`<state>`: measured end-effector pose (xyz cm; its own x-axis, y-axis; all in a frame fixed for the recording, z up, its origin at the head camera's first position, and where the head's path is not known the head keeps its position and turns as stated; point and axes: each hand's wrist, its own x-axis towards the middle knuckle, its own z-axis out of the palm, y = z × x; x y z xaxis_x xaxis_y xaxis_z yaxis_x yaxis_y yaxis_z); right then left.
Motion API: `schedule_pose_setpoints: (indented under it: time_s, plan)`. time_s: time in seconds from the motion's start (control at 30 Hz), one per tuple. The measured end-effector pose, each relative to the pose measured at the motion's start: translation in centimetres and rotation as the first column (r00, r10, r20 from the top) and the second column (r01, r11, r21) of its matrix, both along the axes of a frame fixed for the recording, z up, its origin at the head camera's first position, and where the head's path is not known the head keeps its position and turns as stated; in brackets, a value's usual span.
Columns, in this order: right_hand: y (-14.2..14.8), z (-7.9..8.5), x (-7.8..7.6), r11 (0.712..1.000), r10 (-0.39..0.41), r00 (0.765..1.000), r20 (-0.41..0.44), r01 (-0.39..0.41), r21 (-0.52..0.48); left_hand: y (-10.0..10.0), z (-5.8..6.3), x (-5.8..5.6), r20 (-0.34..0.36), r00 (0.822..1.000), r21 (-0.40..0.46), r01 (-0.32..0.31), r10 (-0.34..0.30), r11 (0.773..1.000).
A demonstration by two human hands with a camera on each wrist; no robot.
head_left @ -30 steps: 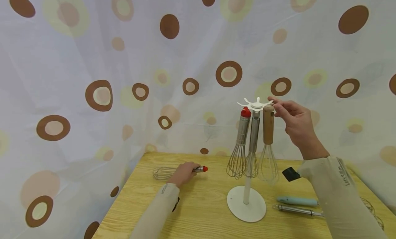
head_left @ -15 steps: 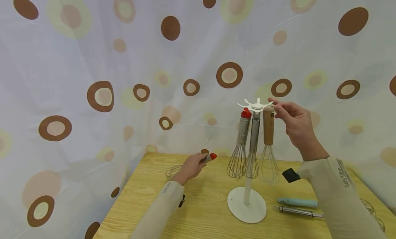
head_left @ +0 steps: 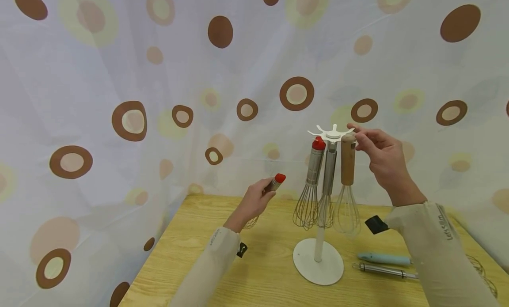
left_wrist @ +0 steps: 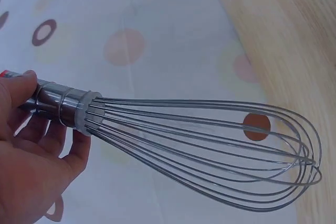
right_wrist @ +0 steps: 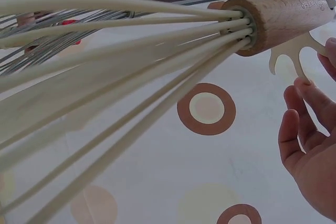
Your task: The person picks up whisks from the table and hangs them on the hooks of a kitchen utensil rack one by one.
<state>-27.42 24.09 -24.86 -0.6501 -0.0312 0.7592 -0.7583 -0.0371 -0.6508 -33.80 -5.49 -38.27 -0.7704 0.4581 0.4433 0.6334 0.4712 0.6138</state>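
Just below centre of head view: gripping red-capped wire whisk (left_wrist: 90, 113) in left hand (head_left: 254, 202), fingers curled round handle, tilted cap-up over wood-grain table (head_left: 191, 223). Right of centre: hanging from white rotary-style stand (head_left: 331, 271), second red-capped whisk (head_left: 314, 166), steel-handled whisk (head_left: 329, 172), wooden-handled whisk (head_left: 347, 165). Beside these: pinching stand's prong with right hand (head_left: 383, 159). Lower right: lying on table, pale-blue handle (head_left: 383, 259), steel handle (head_left: 379, 269).

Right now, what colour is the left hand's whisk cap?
The cap is red, clearest in the head view.

red-capped steel whisk (left_wrist: 65, 103): aloft, tilted, cap uppermost. white hook stand (head_left: 319, 250): upright. wood-handled whisk (head_left: 347, 165): hanging, wires down.
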Motion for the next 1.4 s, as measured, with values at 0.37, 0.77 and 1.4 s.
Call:
schedule_pose_setpoints:
  time_s: [0.37,0.77,1.4]
  plan:
    - [0.3,0.0,0.3,1.0,0.009,0.999,0.05,-0.009,0.0,1.3,3.8,1.2,-0.046,0.997,0.131,0.063,-0.058,0.989]
    - [0.4,0.1,0.3,1.0,0.026,0.998,0.05,-0.025,-0.002,3.1,7.0,1.9,0.007,0.997,0.35,0.069,-0.076,0.934]
    - [-0.1,-0.2,-0.1,0.997,0.056,0.998,0.027,-0.055,-0.047,4.9,9.8,2.5,-0.041,0.997,0.476,0.072,-0.059,0.876]
